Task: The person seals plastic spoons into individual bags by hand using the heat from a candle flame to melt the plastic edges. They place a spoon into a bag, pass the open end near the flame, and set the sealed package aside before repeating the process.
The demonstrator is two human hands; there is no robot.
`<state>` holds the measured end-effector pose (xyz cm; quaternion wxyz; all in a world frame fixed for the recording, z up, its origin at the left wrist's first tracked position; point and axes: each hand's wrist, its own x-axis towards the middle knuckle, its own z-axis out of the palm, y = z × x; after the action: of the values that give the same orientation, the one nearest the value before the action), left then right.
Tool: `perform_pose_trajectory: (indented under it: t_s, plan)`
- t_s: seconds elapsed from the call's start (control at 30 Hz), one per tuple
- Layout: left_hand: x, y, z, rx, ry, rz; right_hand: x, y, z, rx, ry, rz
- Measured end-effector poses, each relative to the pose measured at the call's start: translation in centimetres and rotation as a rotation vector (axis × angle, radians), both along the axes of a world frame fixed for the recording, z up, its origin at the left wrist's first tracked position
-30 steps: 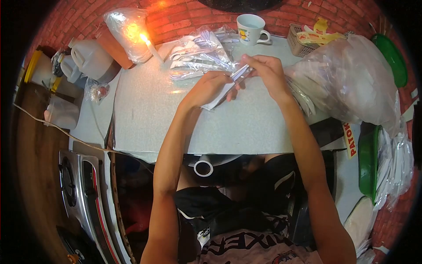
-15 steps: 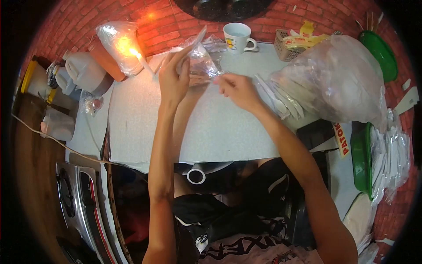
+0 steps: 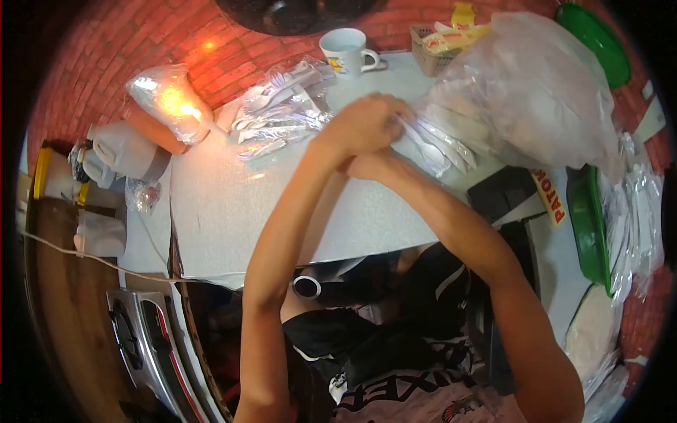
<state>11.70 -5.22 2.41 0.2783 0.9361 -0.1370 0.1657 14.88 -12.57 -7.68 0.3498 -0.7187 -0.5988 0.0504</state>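
Observation:
My left hand (image 3: 368,123) crosses over my right hand (image 3: 365,166) above the middle of the table. Its fingers are curled at the near ends of some white plastic spoons (image 3: 430,149); whatever they grip is hidden. Most of my right hand lies beneath the left, so its fingers do not show. The spoons spill from a large clear plastic bag (image 3: 539,92) on the right. Left of my hands lies a pile of white plastic spoons in clear wrappers (image 3: 282,113). A lit candle (image 3: 215,128) burns beside that pile.
Behind the hands stand a white mug (image 3: 344,53) and a small basket with packets (image 3: 429,55). A plastic-wrapped bundle (image 3: 161,88) and white jugs (image 3: 127,151) are at the left. A green tray (image 3: 589,236) and a dark flat object (image 3: 501,194) sit at the right.
The wrapped piece that my left hand held up is no longer there, and the pile lies uncovered. My left hand has moved right, over my right hand, to the spoons. The view has shifted slightly.

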Motion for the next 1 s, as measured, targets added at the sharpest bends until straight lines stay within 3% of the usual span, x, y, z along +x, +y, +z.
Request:
perform_pose_trajectory:
  t_s: [0.07,0.1,0.23,0.3,0.33,0.4,0.43,0.47,0.5,0.57,0.6,0.7,0.77,0.87,0.93,1.0]
  plan:
    - [1.2,-0.1,-1.4,0.172,0.171,0.075,1.4,1.3,-3.7,0.048,0.153,-0.033]
    - [1.6,-0.1,-1.0,0.18,0.164,0.087,0.9,0.5,-0.7,0.053,0.162,0.058]
    - [1.5,0.4,0.6,0.209,0.309,0.132,0.2,0.5,1.1,-0.002,0.164,-0.004]
    - [0.9,0.7,1.4,0.216,0.314,0.114,-0.1,0.0,1.2,0.157,0.049,-0.092]
    - [0.2,1.2,1.9,0.111,0.23,0.054,0.2,-0.1,1.6,0.16,0.048,-0.092]
    - [-1.5,2.5,3.0,0.008,0.148,-0.009,0.9,-0.4,2.6,0.126,0.309,0.113]
    - [-2.6,3.3,3.7,-0.146,0.193,0.067,0.0,-0.6,3.7,0.323,0.226,-0.011]
    - [-3.8,4.1,4.1,-0.302,0.238,0.147,0.0,-0.4,3.7,0.324,0.227,-0.011]
    - [-4.9,5.0,4.0,-0.302,0.236,0.15,0.1,-0.1,3.7,0.277,0.368,-0.021]
    - [-7.1,6.7,3.3,-0.676,-0.083,0.159,0.3,0.0,3.8,0.228,0.552,-0.014]
    - [-8.1,7.6,2.7,-0.679,-0.089,0.162,0.2,-0.3,4.3,0.224,0.548,-0.009]
    - [-10.5,9.8,0.5,-1.212,-0.228,0.093,0.2,-0.6,5.1,0.171,0.713,-0.069]
    - [-11.2,11.0,-1.6,-1.252,-0.245,0.05,1.0,-0.1,4.1,0.438,0.236,-0.164]
    - [-11.6,10.2,-1.1,-1.295,-0.245,0.071,1.3,-0.7,5.2,0.292,0.389,-0.311]
    - [-11.5,9.5,-0.5,-1.373,-0.213,-0.02,1.4,-0.7,5.1,0.347,0.349,-0.319]
    - [-11.1,9.0,-0.5,-1.36,-0.2,0.028,1.4,-0.7,5.2,0.492,0.335,-0.252]
